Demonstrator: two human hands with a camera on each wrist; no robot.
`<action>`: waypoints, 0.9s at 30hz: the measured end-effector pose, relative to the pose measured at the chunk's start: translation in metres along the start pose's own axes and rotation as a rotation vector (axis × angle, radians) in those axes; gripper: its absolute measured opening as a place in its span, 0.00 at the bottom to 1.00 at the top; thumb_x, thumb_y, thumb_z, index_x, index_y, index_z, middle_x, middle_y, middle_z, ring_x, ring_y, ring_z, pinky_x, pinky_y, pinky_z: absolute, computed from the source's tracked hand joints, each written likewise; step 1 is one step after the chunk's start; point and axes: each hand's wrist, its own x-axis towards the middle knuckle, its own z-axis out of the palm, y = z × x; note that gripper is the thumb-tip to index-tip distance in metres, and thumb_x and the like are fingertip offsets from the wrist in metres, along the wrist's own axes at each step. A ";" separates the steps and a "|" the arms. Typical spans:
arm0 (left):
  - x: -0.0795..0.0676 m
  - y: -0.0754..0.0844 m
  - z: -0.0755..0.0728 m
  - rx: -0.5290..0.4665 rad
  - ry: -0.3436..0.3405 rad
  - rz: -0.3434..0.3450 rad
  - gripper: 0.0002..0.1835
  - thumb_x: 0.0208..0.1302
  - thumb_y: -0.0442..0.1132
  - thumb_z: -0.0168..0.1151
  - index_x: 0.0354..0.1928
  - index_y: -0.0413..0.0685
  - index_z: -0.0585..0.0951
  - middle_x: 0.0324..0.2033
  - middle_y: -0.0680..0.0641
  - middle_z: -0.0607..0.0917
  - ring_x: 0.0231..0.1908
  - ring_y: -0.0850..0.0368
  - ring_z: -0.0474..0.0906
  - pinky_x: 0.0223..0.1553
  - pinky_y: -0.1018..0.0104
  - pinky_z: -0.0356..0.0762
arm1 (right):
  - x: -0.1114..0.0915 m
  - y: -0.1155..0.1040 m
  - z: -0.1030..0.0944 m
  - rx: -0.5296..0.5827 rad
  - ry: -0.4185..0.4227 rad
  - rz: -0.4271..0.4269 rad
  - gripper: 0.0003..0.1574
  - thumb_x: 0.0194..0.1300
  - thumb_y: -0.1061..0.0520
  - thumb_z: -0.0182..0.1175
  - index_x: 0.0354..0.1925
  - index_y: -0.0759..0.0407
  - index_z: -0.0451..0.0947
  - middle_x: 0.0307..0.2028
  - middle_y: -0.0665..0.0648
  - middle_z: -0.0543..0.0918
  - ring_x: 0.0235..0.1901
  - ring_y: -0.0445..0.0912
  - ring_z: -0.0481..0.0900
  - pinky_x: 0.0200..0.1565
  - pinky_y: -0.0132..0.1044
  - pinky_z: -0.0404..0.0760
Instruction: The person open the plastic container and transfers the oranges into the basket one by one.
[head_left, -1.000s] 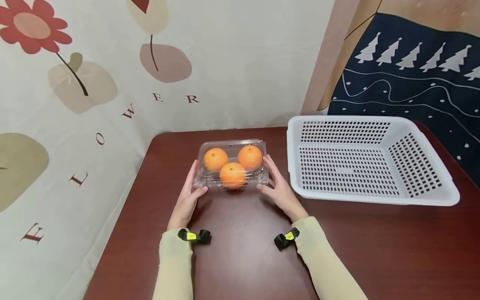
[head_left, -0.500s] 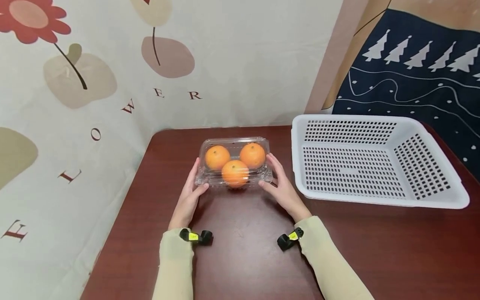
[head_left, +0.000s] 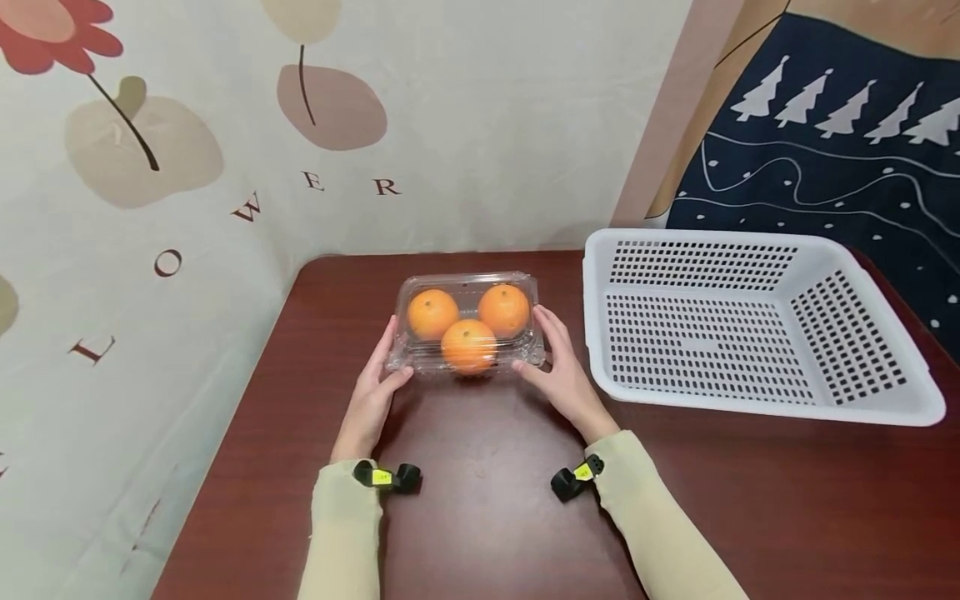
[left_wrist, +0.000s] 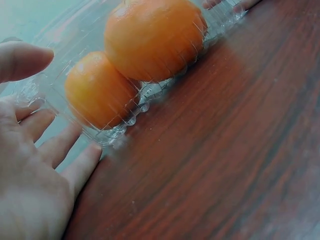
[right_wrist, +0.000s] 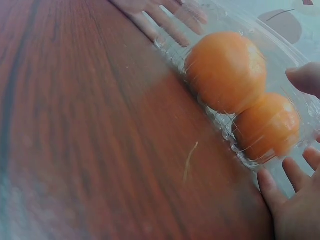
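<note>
A clear plastic clamshell box (head_left: 465,281) with three oranges inside sits on the table between both hands. Two of the oranges (head_left: 432,314) lie at the back, one at the front. My left hand (head_left: 371,396) holds the box's left end, fingers along its side and thumb at the front corner. At the right end, my right hand (head_left: 562,379) holds it the same way. In the left wrist view, fingertips (left_wrist: 92,152) meet the box's lower edge. Fingers of the right hand (right_wrist: 300,200) reach the box wall in the right wrist view.
A white perforated plastic basket (head_left: 772,408) stands to the right of the box. The dark red wooden table (head_left: 480,517) ends at the back against a patterned cloth (head_left: 487,150). Both wrists wear small black cameras (head_left: 408,477).
The head view has shifted slightly, so the basket and the wall print sit differently in frame. Both hands keep their places at the box's ends, and the oranges lie as before.
</note>
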 end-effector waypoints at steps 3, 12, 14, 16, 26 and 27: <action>-0.001 0.001 0.000 0.033 0.010 -0.005 0.36 0.62 0.26 0.47 0.69 0.53 0.48 0.68 0.54 0.48 0.66 0.55 0.43 0.62 0.48 0.43 | -0.003 -0.014 0.000 0.020 -0.009 -0.001 0.48 0.56 0.56 0.60 0.68 0.54 0.46 0.68 0.46 0.44 0.66 0.43 0.45 0.57 0.51 0.60; 0.000 0.002 0.000 0.040 0.023 -0.015 0.36 0.61 0.24 0.47 0.69 0.50 0.48 0.68 0.53 0.48 0.66 0.51 0.45 0.60 0.48 0.49 | -0.007 -0.032 -0.002 -0.030 -0.025 0.030 0.47 0.58 0.58 0.58 0.69 0.55 0.44 0.69 0.51 0.43 0.66 0.44 0.44 0.58 0.52 0.58; 0.000 0.002 0.001 0.027 0.026 -0.017 0.36 0.61 0.24 0.47 0.69 0.50 0.48 0.68 0.53 0.48 0.66 0.52 0.45 0.60 0.49 0.49 | -0.007 -0.031 -0.002 -0.020 -0.021 0.034 0.48 0.58 0.58 0.58 0.69 0.55 0.43 0.69 0.53 0.45 0.66 0.43 0.45 0.58 0.51 0.59; 0.001 0.001 0.002 0.025 0.034 -0.018 0.37 0.61 0.24 0.47 0.69 0.52 0.47 0.68 0.53 0.48 0.66 0.53 0.45 0.60 0.50 0.48 | -0.007 -0.031 -0.002 -0.014 -0.017 0.044 0.49 0.58 0.58 0.58 0.69 0.53 0.42 0.68 0.52 0.45 0.66 0.42 0.45 0.59 0.49 0.59; 0.000 0.001 0.004 0.077 0.043 -0.064 0.38 0.62 0.28 0.47 0.69 0.56 0.43 0.68 0.55 0.46 0.66 0.56 0.45 0.61 0.50 0.47 | -0.004 -0.009 -0.001 0.007 -0.048 0.165 0.51 0.59 0.48 0.57 0.69 0.43 0.36 0.68 0.45 0.46 0.65 0.39 0.45 0.62 0.42 0.53; -0.001 0.001 0.004 0.086 0.040 -0.070 0.38 0.62 0.28 0.47 0.69 0.55 0.44 0.68 0.55 0.46 0.66 0.57 0.45 0.61 0.50 0.47 | -0.004 -0.005 0.000 -0.005 -0.046 0.172 0.51 0.59 0.46 0.57 0.69 0.41 0.36 0.68 0.44 0.46 0.65 0.39 0.45 0.62 0.42 0.53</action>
